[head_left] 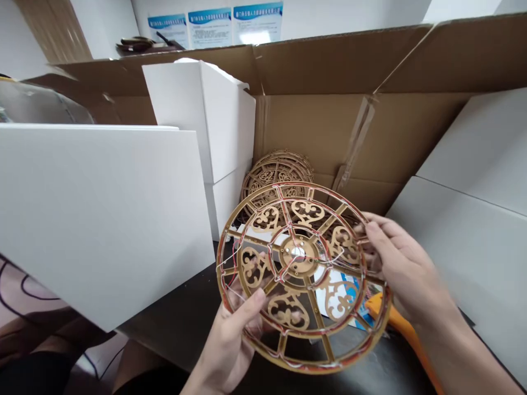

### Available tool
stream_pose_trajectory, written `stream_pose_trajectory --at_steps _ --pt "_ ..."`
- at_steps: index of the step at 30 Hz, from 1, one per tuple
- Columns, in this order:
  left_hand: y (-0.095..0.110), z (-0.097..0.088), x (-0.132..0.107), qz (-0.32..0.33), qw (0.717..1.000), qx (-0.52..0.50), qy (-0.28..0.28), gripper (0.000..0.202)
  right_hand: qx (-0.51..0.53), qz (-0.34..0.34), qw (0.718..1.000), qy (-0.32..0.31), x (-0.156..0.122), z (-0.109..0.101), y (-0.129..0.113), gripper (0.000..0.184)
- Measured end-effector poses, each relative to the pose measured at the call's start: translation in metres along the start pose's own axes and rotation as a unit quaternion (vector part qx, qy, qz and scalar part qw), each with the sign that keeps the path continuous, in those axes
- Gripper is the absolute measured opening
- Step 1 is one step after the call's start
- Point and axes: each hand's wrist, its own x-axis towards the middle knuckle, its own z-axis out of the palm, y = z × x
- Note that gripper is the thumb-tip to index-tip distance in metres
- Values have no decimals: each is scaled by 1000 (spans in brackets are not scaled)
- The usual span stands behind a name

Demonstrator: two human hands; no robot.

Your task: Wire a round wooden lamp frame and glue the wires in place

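I hold a round gold-brown openwork disc (300, 274) with scroll cut-outs, spokes and thin red and white wires strung around it, tilted toward me over a dark surface. My left hand (230, 343) grips its lower left rim, thumb on top. On the disc's right rim my right hand (401, 269) is closed, fingers curled over the edge. A stack of similar carved discs (274, 173) leans inside the big cardboard box (329, 131) behind.
White boxes stand at left (99, 219), centre back (209, 118) and right (473, 219). An orange tool handle (405, 332) and a blue and white printed sheet (349, 285) lie under the disc. Blue posters (214, 24) hang on the far wall.
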Motion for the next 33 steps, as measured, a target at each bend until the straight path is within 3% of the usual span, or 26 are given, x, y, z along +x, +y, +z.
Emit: stream_pose_trajectory --at_steps 1,2,4,6,8,11,17,20,25,28,31,33 --pt "1 3 0 0 1000 -8 8 65 -86 -85 992 37 -2 -3 -7 43" --pt "2 5 1 0 1000 -16 14 66 -173 -188 964 73 -5 -5 -14 40" --pt "4 7 -1 3 999 -29 13 68 -323 -375 865 78 -13 -6 -32 26" --pt "5 8 -5 8 999 -43 4 69 -365 -477 798 -53 -22 -2 -47 13" --pt "6 8 -10 9 999 -52 -1 70 -367 -515 754 -179 -28 7 -57 13" --pt "5 9 -17 3 999 -47 2 69 -381 -533 709 -260 -27 18 -60 13" --pt "2 6 -24 -7 1000 -26 -8 65 -407 -534 663 -330 -15 22 -60 14" --pt "1 7 -26 -8 1000 -26 -4 64 -438 -503 667 -331 -13 23 -67 17" --pt "-5 6 -25 22 1000 12 -18 61 -513 -361 698 -347 -8 33 -79 14" --pt "-10 1 -25 42 998 40 -32 61 -573 -339 664 -340 -5 41 -80 19" --pt "-14 -2 -26 25 999 29 -35 62 -614 -377 622 -307 -5 51 -77 27" --pt "-15 -2 -27 4 1000 8 -29 64 -622 -395 612 -289 -9 56 -77 29"
